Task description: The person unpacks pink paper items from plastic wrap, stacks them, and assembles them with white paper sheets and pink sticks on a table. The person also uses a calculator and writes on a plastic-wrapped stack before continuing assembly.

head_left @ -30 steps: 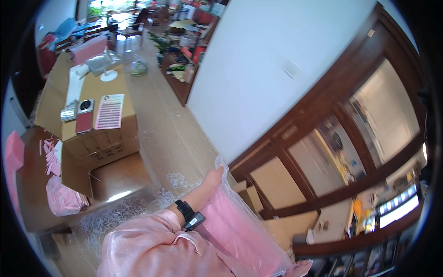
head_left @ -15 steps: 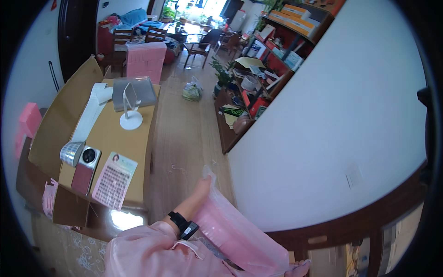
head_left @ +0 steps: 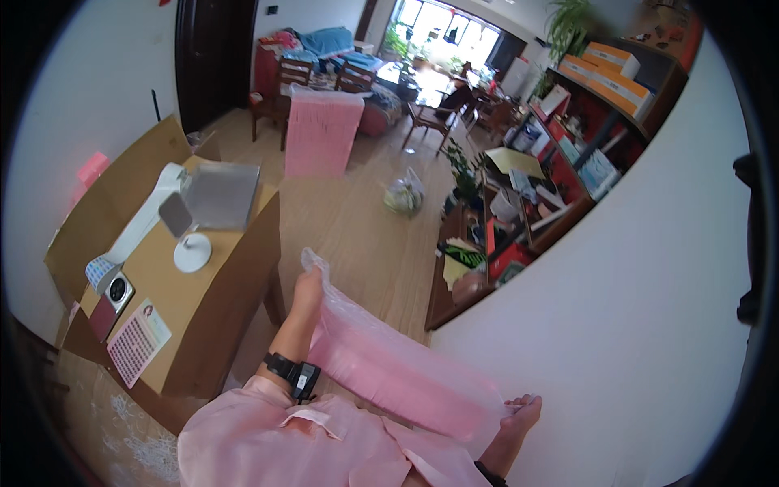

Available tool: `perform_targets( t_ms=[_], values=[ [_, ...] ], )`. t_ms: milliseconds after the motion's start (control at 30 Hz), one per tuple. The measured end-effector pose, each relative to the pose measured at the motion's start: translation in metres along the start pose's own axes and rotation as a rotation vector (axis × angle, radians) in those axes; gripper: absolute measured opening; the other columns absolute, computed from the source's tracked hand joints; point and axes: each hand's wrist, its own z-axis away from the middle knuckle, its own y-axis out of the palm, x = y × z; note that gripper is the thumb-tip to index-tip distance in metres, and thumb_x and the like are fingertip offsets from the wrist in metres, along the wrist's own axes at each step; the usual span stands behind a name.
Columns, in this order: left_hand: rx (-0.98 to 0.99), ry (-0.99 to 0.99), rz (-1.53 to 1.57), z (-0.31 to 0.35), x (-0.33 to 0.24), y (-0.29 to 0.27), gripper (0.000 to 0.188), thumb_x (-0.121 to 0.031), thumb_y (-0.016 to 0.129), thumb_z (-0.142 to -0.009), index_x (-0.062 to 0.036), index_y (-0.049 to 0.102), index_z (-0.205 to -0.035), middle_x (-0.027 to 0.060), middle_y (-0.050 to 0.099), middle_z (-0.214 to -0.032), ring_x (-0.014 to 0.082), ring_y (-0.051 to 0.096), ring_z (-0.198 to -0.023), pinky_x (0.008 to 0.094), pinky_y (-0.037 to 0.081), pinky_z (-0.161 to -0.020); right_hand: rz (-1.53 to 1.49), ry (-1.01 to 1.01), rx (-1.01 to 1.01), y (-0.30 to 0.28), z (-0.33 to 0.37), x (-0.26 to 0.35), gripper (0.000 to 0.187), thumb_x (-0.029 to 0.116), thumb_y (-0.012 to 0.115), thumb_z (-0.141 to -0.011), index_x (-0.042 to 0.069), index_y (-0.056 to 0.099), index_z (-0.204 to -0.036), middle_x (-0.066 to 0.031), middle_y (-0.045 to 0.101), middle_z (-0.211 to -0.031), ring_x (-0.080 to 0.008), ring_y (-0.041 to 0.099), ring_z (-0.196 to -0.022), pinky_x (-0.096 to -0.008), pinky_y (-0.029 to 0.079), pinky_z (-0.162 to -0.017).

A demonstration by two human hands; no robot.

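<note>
A long pink bundle in a clear plastic bag (head_left: 406, 369) stretches across in front of me, tilted down toward the right. My left hand (head_left: 308, 282) is closed on the bag's upper left end, where loose plastic sticks out past the fingers. At the lower right end, my right hand (head_left: 523, 411) grips the gathered plastic. What exactly is packed inside cannot be made out. Both wrists wear black bands, and pink sleeves cover my upper arms.
On the left, a large cardboard box (head_left: 235, 284) bears a white round-based stand (head_left: 193, 252), a phone (head_left: 114, 304), a pink sheet (head_left: 139, 342) and a label roll (head_left: 101, 272). Another pink bundle (head_left: 323, 134) stands ahead by the chairs. A plastic bag (head_left: 403, 195) lies near the shelves (head_left: 560, 203).
My view has swung left and up, so the room appears shifted. The bundle has come up and further into view, and my right hand now shows fully on its end.
</note>
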Motion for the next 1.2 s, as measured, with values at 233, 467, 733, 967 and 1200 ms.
perform_targets(
  t_ms=[233, 467, 733, 967, 1200],
  values=[
    [-0.176, 0.028, 0.023, -0.109, -0.051, 0.065, 0.053, -0.04, 0.052, -0.102, 0.0082, 0.06, -0.121, 0.0115, 0.064, -0.107, 0.021, 0.057, -0.095, 0.0383, 0.046, -0.084, -0.032, 0.067, 0.228, 0.235, -0.127, -0.02, 0.029, 0.032, 0.046, -0.096, 0.017, 0.034, -0.075, 0.0035, 0.032, -0.064, -0.014, 0.031, -0.056, -0.0365, 0.038, -0.056],
    [-0.294, -0.012, 0.133, -0.286, -0.045, 0.112, 0.054, -0.04, 0.049, -0.103, 0.0097, 0.061, -0.123, 0.0131, 0.066, -0.109, 0.0221, 0.061, -0.096, 0.0373, 0.048, -0.085, 0.005, 0.103, 0.42, 0.465, -0.208, -0.095, 0.034, 0.042, 0.05, -0.097, 0.016, 0.043, -0.077, 0.0032, 0.037, -0.066, -0.0152, 0.039, -0.06, -0.0369, 0.039, -0.062],
    [-0.507, -0.048, 0.257, -0.476, -0.07, 0.183, 0.051, -0.039, 0.048, -0.104, 0.007, 0.061, -0.122, 0.0107, 0.065, -0.107, 0.0203, 0.059, -0.095, 0.0373, 0.047, -0.082, 0.057, 0.245, 0.412, 0.704, -0.276, -0.145, 0.035, 0.039, 0.05, -0.099, 0.019, 0.04, -0.072, 0.0051, 0.035, -0.061, -0.0127, 0.038, -0.056, -0.0343, 0.038, -0.059],
    [-0.564, 0.046, 0.279, -0.614, -0.115, 0.232, 0.045, -0.038, 0.051, -0.104, 0.0033, 0.061, -0.119, 0.0087, 0.064, -0.106, 0.0193, 0.058, -0.096, 0.0363, 0.047, -0.084, 0.072, 0.345, 0.717, 0.928, -0.33, -0.203, 0.034, 0.035, 0.051, -0.097, 0.019, 0.036, -0.071, 0.0056, 0.032, -0.06, -0.012, 0.032, -0.055, -0.0335, 0.033, -0.058],
    [-0.677, 0.073, 0.335, -0.778, -0.124, 0.214, 0.042, -0.037, 0.053, -0.103, 0.0022, 0.061, -0.118, 0.007, 0.064, -0.104, 0.0187, 0.058, -0.094, 0.0355, 0.047, -0.083, 0.051, 0.351, 0.704, 1.163, -0.321, -0.289, 0.028, 0.034, 0.053, -0.096, 0.018, 0.044, -0.074, 0.0043, 0.039, -0.066, -0.0138, 0.04, -0.06, -0.0342, 0.039, -0.061]
  ],
)
